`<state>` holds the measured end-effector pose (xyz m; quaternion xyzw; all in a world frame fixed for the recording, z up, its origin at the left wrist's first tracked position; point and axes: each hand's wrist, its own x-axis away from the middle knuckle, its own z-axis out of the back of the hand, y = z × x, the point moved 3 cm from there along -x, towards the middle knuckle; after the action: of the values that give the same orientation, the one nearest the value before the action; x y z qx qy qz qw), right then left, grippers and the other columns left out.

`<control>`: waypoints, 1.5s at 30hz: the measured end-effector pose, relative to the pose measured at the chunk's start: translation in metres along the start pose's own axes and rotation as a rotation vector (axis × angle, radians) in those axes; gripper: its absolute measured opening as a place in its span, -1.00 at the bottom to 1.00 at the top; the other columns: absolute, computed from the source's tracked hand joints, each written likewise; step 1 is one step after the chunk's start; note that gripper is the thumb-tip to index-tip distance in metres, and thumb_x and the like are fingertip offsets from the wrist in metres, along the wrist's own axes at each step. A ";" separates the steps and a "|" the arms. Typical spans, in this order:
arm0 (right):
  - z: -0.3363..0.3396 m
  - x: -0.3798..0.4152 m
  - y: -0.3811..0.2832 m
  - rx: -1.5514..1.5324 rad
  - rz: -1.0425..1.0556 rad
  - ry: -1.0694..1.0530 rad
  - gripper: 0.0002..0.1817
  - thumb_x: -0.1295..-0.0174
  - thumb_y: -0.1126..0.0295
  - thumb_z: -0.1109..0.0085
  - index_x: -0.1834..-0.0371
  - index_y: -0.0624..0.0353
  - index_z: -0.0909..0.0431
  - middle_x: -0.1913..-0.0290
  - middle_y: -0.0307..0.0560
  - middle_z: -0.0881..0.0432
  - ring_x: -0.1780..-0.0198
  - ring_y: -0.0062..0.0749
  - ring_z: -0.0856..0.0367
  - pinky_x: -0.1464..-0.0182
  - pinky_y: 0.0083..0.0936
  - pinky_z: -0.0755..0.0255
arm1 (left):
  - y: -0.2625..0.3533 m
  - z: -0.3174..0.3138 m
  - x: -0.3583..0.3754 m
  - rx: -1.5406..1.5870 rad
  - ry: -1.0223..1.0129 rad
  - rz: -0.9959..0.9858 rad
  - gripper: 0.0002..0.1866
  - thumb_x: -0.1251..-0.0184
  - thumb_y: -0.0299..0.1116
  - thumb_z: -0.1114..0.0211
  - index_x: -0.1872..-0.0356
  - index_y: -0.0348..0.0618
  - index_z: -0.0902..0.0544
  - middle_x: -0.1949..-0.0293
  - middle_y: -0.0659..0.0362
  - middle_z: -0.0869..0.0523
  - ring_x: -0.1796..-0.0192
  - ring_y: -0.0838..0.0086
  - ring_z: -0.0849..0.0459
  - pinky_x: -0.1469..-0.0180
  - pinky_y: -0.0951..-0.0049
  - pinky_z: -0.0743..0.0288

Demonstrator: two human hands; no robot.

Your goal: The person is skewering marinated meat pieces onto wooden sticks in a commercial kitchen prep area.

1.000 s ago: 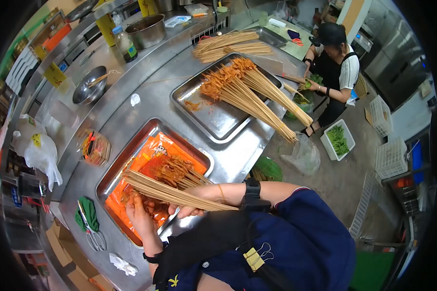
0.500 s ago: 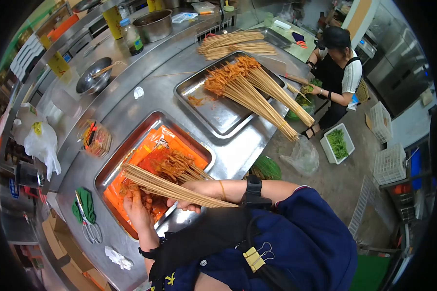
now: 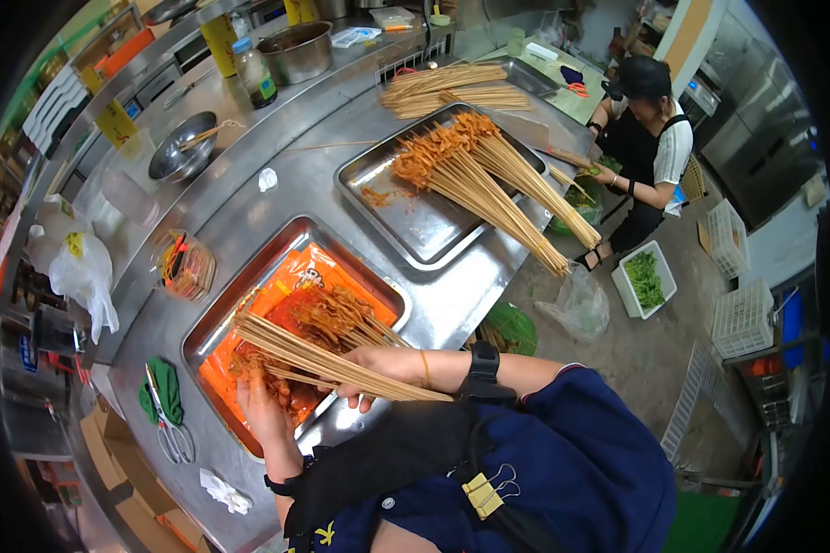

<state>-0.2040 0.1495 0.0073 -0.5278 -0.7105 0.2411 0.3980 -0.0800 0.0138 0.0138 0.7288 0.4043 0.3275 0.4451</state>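
Note:
My right hand (image 3: 371, 370) is closed around a thick bundle of bamboo skewers (image 3: 327, 355), which slants across the near side of a metal tray. At the bundle's far end my left hand (image 3: 266, 410) is closed on the sauced food ends of skewers; its fingertips are partly hidden. Beneath the bundle a thin skewer runs between both hands. Inside the tray (image 3: 194, 343), an orange plastic packet (image 3: 355, 281) lies under red sauce. More sauced skewers (image 3: 337, 311) rest on that packet, beyond the bundle.
A second tray (image 3: 378, 217) holds finished-looking skewer bundles (image 3: 475, 180) jutting past the table edge. Bare skewers (image 3: 447, 88) lie behind it. Scissors (image 3: 171, 433) sit on a green cloth at left. A co-worker (image 3: 650, 138) handles greens near a white crate (image 3: 644, 278).
My right fingers have shifted slightly under the bundle, and a thin skewer now shows stretching from them toward my left hand. The whole view has tilted a little.

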 end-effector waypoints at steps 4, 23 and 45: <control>0.000 -0.001 0.000 -0.004 0.017 -0.010 -0.68 -0.18 0.44 -0.14 0.00 0.29 -0.46 0.32 -0.24 -0.52 0.38 -0.63 -0.57 0.42 -0.66 -0.58 | 0.000 0.007 0.000 -0.001 -0.098 0.023 -0.83 -0.38 -0.41 -0.04 0.09 -0.22 -0.48 0.36 0.24 -0.60 0.47 0.66 -0.50 0.49 0.68 -0.34; 0.006 -0.003 0.000 0.052 0.021 0.033 -0.68 -0.20 0.45 -0.13 0.00 0.31 -0.41 0.21 -0.15 -0.53 0.30 -0.50 -0.62 0.26 -0.56 -0.61 | 0.008 0.005 -0.002 -0.231 -0.076 -0.058 -0.81 -0.39 -0.38 -0.03 0.16 -0.27 -0.53 0.47 0.29 -0.55 0.56 0.73 -0.39 0.55 0.72 -0.22; 0.001 0.009 -0.014 -0.021 -0.091 0.077 -0.67 -0.21 0.40 -0.15 0.04 0.34 -0.36 0.36 -0.10 -0.54 0.36 -0.42 -0.63 0.33 -0.57 -0.59 | 0.003 0.002 -0.004 -0.218 -0.194 -0.056 -0.57 -0.27 -0.52 -0.07 -0.17 -0.26 -0.31 0.33 0.18 -0.61 0.44 0.63 -0.53 0.43 0.70 -0.40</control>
<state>-0.2138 0.1537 0.0206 -0.5077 -0.7206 0.1950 0.4301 -0.0793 0.0082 0.0155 0.6928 0.3416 0.2847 0.5677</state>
